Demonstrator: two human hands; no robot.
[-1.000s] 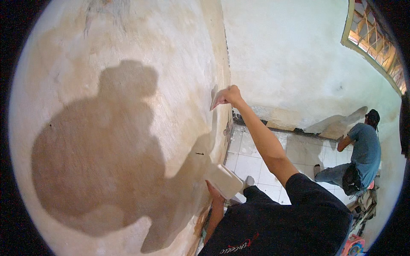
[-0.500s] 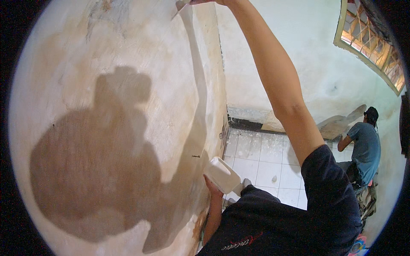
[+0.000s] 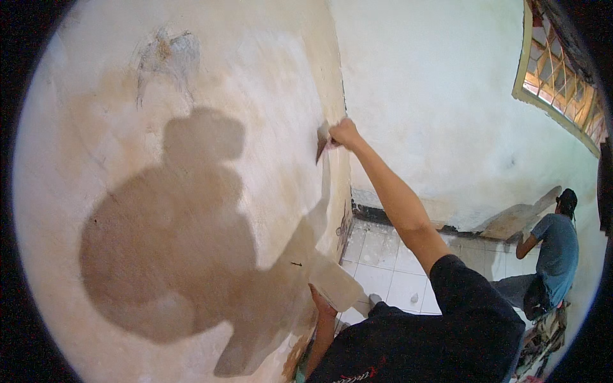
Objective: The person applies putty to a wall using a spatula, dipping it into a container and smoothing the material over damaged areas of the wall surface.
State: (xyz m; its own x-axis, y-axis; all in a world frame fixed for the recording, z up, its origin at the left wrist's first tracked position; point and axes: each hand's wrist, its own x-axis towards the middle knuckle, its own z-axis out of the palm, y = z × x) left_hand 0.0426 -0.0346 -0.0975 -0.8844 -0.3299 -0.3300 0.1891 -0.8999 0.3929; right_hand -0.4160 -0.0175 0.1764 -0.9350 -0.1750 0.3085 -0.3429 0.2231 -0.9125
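Observation:
My right hand (image 3: 345, 135) is raised near the corner, closed around the handle of a putty knife (image 3: 321, 147). The wide blade meets the patchy plastered wall (image 3: 268, 83), or is very close to it; the exact contact cannot be made out. Lower down, my left hand (image 3: 324, 304) grips a pale rectangular plastic tub (image 3: 337, 285) from its near side, close against the same wall. The tub is tilted, and what is inside it cannot be seen. My shadow falls across the wall on the left.
A small nail (image 3: 296, 263) sticks out of the wall beside the tub. At the far right, a person (image 3: 557, 255) in a blue-grey shirt crouches by the other wall (image 3: 421, 96). A barred window (image 3: 562, 80) is above them. White tiles (image 3: 373, 281) cover the floor.
My right hand has come down the wall with the putty knife, from the top edge to mid-height. The left hand still holds the tub, whose tilt looks a little different. The whole view has shifted slightly.

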